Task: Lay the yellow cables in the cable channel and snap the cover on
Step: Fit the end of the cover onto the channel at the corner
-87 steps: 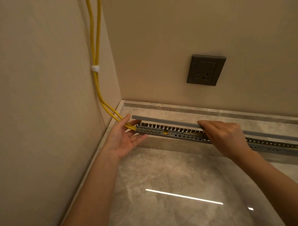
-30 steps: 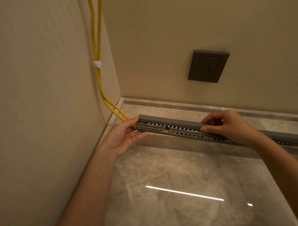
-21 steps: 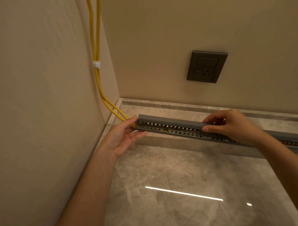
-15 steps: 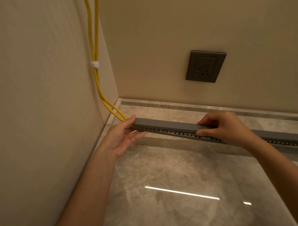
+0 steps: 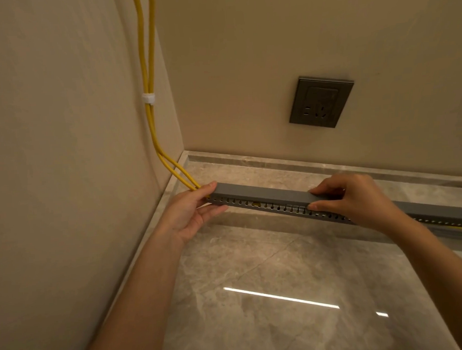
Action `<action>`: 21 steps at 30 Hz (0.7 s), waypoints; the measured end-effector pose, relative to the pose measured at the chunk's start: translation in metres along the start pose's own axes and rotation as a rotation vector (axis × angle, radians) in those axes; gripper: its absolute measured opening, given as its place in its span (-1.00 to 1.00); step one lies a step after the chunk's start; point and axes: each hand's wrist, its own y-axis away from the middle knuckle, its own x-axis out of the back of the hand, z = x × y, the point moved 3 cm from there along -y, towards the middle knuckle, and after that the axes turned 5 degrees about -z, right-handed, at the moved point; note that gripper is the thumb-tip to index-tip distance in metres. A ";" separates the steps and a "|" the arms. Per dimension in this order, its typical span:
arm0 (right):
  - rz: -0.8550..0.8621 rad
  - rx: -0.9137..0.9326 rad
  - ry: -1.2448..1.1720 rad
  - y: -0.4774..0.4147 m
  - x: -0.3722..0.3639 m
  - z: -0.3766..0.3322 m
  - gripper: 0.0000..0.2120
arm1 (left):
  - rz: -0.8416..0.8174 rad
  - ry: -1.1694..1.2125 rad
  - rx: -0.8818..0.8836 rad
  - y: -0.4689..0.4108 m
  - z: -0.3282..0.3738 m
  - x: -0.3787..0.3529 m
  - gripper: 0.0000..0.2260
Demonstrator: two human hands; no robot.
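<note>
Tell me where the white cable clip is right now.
In the head view the white cable clip sits upper left, binding the yellow cables on the left wall near the corner, above the left hand.

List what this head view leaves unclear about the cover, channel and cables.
- Cover: right end cut off by the head view's edge; latching not visible.
- Channel interior: hidden under the cover.
- Yellow cables: tops cut off above.
- Right hand hides the seam beneath it; left hand hides the cable entry.
</note>
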 end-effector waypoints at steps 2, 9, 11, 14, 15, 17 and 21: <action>0.005 0.016 0.036 0.001 -0.001 0.001 -0.69 | 0.011 -0.001 -0.002 0.000 -0.002 0.000 -0.89; 0.029 0.161 0.181 0.001 0.004 -0.004 -0.71 | 0.031 0.024 -0.011 0.001 -0.003 0.000 -0.89; 0.016 0.190 0.206 0.001 0.005 -0.008 -0.73 | 0.036 0.028 -0.004 0.001 -0.003 0.000 -0.89; 0.001 0.196 0.210 0.001 0.007 -0.011 -0.75 | 0.039 0.033 0.009 0.001 -0.005 0.001 -0.91; -0.005 0.194 0.212 0.001 0.008 -0.012 -0.74 | 0.042 0.037 0.015 0.001 -0.006 0.002 -0.91; -0.009 0.193 0.215 0.001 0.009 -0.014 -0.73 | 0.045 0.049 0.027 0.000 -0.008 0.003 -0.90; -0.017 0.187 0.217 0.001 0.009 -0.014 -0.72 | 0.057 0.052 0.042 -0.001 -0.013 0.005 -0.93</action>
